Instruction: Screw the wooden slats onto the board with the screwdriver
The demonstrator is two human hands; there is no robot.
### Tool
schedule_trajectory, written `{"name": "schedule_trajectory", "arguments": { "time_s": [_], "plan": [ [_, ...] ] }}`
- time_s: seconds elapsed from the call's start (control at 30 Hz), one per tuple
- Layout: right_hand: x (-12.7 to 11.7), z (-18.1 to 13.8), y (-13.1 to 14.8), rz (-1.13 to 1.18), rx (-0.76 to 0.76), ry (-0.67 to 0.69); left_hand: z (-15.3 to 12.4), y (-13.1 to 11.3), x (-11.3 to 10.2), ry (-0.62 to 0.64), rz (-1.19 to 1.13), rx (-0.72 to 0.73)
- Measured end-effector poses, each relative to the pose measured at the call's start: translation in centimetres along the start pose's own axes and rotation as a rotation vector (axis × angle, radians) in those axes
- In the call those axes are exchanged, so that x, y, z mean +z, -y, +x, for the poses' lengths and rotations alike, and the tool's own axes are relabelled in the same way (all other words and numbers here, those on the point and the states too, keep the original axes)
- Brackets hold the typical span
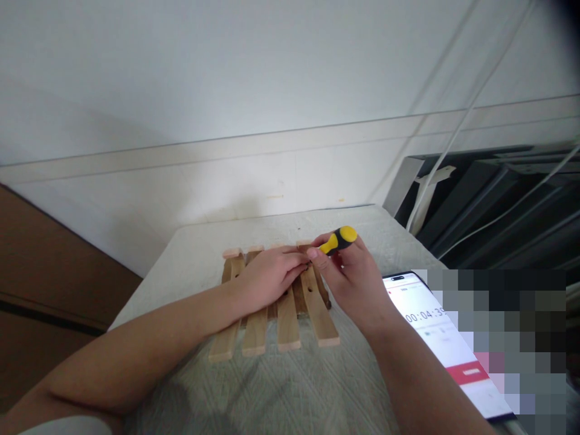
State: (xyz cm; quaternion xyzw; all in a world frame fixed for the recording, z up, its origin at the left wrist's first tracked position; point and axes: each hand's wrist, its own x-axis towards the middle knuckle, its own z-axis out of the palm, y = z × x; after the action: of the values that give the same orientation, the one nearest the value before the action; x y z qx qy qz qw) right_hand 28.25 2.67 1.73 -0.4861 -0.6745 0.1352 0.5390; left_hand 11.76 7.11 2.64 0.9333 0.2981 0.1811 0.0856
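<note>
A small slatted wooden frame [289, 329] lies on the cloth-covered table, its several pale slats running away from me over darker crosspieces. In my right hand [351, 284] is a screwdriver [338, 240] with a yellow and black handle; its handle end points up and to the right, and its tip is hidden near the rightmost slat. My left hand [272, 275] lies across the slats from the left, its fingertips close together near the screwdriver's tip. Whether those fingertips pinch anything small, I cannot make out. Dark holes show in some slats.
A phone [435, 338] showing a running timer lies at the table's right side, beside my right forearm. Behind the table [203, 238] stands a white wall [254, 90]. Dark flat panels [507, 193] lean at the right, with a white cable [446, 148] in front. A brown wooden surface [58, 260] is at the left.
</note>
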Motion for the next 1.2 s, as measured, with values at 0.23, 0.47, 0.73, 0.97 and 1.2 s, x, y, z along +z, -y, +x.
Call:
{"name": "schedule_trajectory", "arguments": {
  "time_s": [0.23, 0.47, 0.73, 0.97, 1.2],
  "plan": [
    [-0.3, -0.1, 0.3, 0.213, 0.207, 0.116, 0.0, 0.3, 0.2, -0.012, -0.006, 0.015],
    [-0.4, 0.0, 0.1, 0.148, 0.096, 0.055, 0.0, 0.4, 0.3, -0.011, 0.002, 0.012],
    [0.6, 0.2, -0.4, 0.053, 0.162, -0.074, 0.0, 0.4, 0.4, -0.028, -0.003, 0.024],
    [0.0, 0.2, 0.4, 0.046, 0.043, 0.008, 0.0, 0.5, 0.3, 0.007, -0.028, 0.003],
    [0.2, 0.2, 0.0, -0.022, 0.173, -0.058, 0.0, 0.4, 0.4, -0.002, 0.019, 0.010]
  ]
}}
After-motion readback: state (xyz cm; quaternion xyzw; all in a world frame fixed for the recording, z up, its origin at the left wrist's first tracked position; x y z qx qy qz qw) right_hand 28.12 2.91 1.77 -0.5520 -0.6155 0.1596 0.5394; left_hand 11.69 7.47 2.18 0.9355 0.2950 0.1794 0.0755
